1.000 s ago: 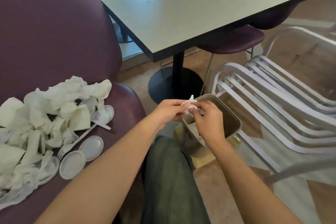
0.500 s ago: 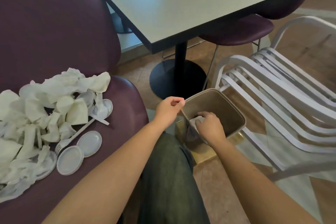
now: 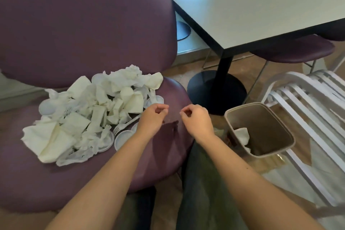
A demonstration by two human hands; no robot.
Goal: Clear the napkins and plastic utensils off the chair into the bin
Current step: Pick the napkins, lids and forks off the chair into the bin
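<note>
A heap of crumpled white napkins (image 3: 89,110) lies on the purple chair seat (image 3: 164,151), mixed with white plastic lids (image 3: 124,137) and a plastic fork (image 3: 124,125). The beige bin (image 3: 276,152) stands on the floor right of the seat, with a white napkin (image 3: 242,134) inside. My left hand (image 3: 152,119) hovers over the seat at the pile's right edge, fingers loosely curled, holding nothing. My right hand (image 3: 196,119) hangs beside it, between pile and bin, also curled and empty.
A grey table (image 3: 261,9) on a black pedestal base (image 3: 216,89) stands behind the bin. White slatted chairs (image 3: 313,110) are stacked at the right. Another purple seat (image 3: 295,50) sits under the table. My legs are between chair and bin.
Both hands held a napkin over the bin, the right hand dropped it inside, and both hands have now moved left, empty, over the chair seat. The view has swung left.
</note>
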